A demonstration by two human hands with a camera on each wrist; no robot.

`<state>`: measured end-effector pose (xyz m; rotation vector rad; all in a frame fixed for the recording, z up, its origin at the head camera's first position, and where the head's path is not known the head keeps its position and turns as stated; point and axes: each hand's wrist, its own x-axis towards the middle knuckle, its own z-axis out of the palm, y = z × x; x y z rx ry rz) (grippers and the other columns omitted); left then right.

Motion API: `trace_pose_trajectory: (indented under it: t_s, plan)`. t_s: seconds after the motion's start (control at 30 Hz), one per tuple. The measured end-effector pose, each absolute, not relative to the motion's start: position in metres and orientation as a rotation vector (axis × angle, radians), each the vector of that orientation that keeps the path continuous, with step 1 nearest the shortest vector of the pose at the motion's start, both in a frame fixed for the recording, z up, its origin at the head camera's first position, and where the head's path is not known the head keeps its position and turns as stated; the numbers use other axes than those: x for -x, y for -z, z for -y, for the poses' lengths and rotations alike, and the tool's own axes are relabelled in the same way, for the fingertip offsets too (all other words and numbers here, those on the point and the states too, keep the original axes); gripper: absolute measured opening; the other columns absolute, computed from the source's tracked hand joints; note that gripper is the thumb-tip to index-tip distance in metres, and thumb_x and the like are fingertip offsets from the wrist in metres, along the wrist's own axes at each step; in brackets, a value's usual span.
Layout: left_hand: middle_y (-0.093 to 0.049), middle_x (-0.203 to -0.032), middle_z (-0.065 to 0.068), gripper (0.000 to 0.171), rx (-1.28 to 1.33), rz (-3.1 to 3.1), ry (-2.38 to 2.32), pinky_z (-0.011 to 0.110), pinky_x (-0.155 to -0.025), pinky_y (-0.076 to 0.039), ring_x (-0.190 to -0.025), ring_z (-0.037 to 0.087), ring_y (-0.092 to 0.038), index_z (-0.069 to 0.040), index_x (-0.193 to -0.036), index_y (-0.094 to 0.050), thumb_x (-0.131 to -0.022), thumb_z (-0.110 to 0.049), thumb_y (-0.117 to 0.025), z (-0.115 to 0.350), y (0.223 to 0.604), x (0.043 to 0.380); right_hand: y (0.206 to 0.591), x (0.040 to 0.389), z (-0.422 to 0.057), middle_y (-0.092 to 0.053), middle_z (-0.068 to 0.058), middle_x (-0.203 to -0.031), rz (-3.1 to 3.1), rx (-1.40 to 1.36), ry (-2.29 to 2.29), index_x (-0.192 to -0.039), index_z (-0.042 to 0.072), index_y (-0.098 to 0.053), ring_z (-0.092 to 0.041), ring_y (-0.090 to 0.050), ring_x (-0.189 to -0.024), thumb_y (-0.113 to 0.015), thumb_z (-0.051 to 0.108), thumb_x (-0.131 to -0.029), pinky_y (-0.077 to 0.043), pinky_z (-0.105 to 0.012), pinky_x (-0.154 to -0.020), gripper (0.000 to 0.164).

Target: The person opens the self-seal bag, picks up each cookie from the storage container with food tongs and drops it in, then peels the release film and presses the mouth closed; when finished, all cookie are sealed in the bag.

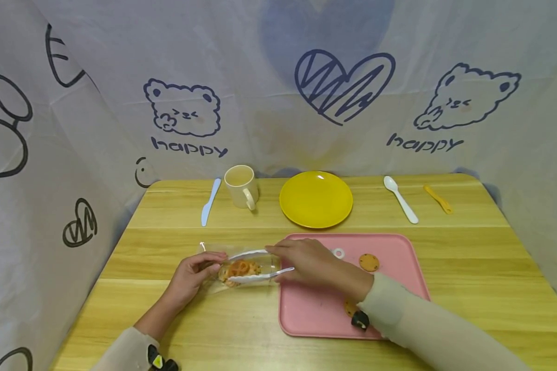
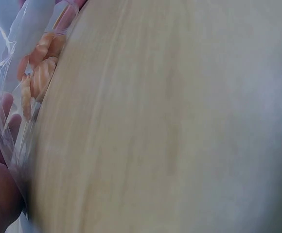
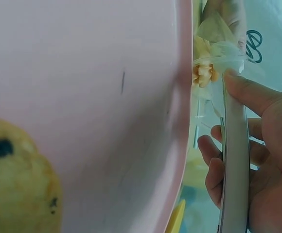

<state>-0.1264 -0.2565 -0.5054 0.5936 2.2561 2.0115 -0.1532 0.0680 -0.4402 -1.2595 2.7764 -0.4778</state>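
Observation:
A clear plastic bag (image 1: 209,284) lies sideways over the table left of the pink tray, with crinkled orange snack pieces (image 1: 242,268) inside it. My left hand (image 1: 194,275) grips the bag at its left end, thumb and fingers at the film; its fingers also show through the plastic in the left wrist view. With my right hand (image 1: 306,260), I hold a pair of pale tongs (image 3: 236,160), fingers and thumb around their arms. Both tong arms reach leftward into the bag, one on each side of the snack pieces. The tongs' rear end is hidden by the right hand.
Under my right forearm lies the pink tray (image 1: 315,314) with cookies (image 1: 369,263) and a small white ring (image 1: 338,253). Along the back stand a knife (image 1: 211,202), a cream mug (image 1: 241,188), a yellow plate (image 1: 315,200), a white spoon (image 1: 401,200) and a small yellow utensil (image 1: 438,199).

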Motion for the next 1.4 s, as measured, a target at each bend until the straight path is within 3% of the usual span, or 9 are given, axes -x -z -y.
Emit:
trace_pose_trajectory:
  t_s: [0.3, 0.6, 1.4]
  plan:
    - [-0.059, -0.126, 0.028, 0.023, -0.543, -2.254, -2.005, 0.022, -0.1, -0.047, -0.12, 0.012, -0.057, 0.012, -0.113, -0.064, -0.095, -0.001, -0.061, 0.256, 0.502, 0.125, 0.441, 0.151, -0.078, -0.062, 0.0, -0.127, -2.792, 1.251, 0.506, -0.144, 0.02, -0.051, -0.018, -0.063, -0.104, -0.072, 0.051, -0.084, -0.054, -0.04, -0.087, 0.07]
    - [-0.061, -0.124, 0.027, 0.021, -0.563, -2.26, -2.01, 0.023, -0.1, -0.047, -0.119, 0.013, -0.059, 0.012, -0.112, -0.065, -0.095, 0.0, -0.06, 0.256, 0.505, 0.126, 0.441, 0.145, -0.095, -0.057, 0.003, -0.137, -2.793, 1.211, 0.554, -0.142, 0.02, -0.053, -0.014, -0.055, -0.121, -0.07, 0.055, -0.084, -0.049, -0.04, -0.099, 0.069]
    - [-0.062, -0.125, 0.022, 0.023, -0.557, -2.264, -2.005, 0.022, -0.097, -0.05, -0.118, 0.01, -0.058, 0.013, -0.113, -0.063, -0.095, 0.0, -0.059, 0.257, 0.507, 0.127, 0.434, 0.116, -0.177, -0.055, 0.004, -0.14, -2.917, 0.924, 0.62, -0.146, 0.024, -0.048, -0.017, -0.059, -0.119, -0.077, 0.048, -0.081, -0.052, -0.044, -0.096, 0.076]
